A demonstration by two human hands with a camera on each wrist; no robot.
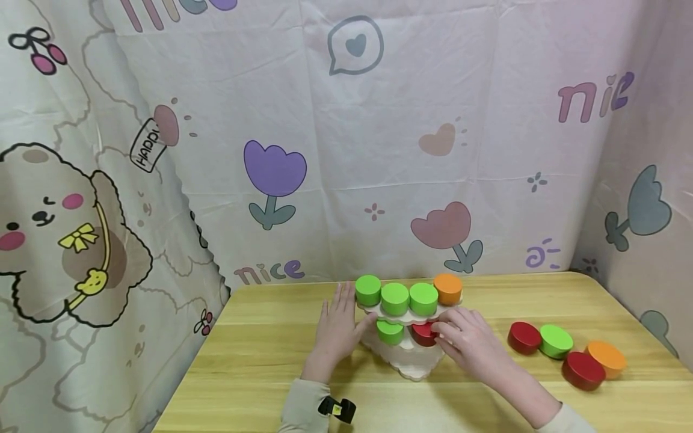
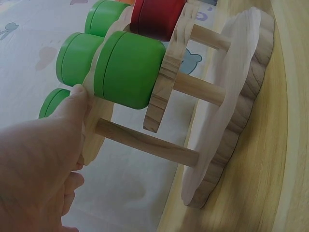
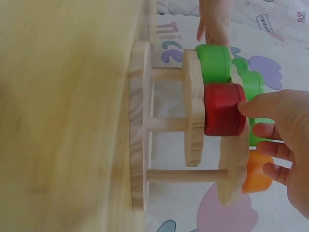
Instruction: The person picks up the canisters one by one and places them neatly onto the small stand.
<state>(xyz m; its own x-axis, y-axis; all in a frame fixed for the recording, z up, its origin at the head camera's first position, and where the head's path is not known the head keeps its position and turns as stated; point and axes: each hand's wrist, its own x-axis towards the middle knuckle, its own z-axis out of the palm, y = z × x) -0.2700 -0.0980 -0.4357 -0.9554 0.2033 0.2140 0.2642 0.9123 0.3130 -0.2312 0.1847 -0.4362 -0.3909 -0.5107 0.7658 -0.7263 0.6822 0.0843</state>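
Head view: the wooden stand sits mid-counter, wide side toward the patterned cloth, narrow scalloped end toward the person, upper tier running long left to right. Three green blocks and an orange block line that tier, all squat cylinders standing upright, flat faces up. Under them on the lower tier: another green block and a red block. Left hand has its fingers straight along the stand's left edge, thumb out wide. Right hand is on the red block. Over on the right, two loose red blocks, a loose green block and a loose orange block are bunched up.

Left wrist view: pale wood, clear grain, wavy cut edges, round dowels joining base to tiers. Thumb's right on the upper tier's rim.

Right wrist view: smooth, slightly shiny red block with a groove near its flat face. One digit touches that face, other fingers loosely bent; honestly can't tell if it's pinched or just pressed.
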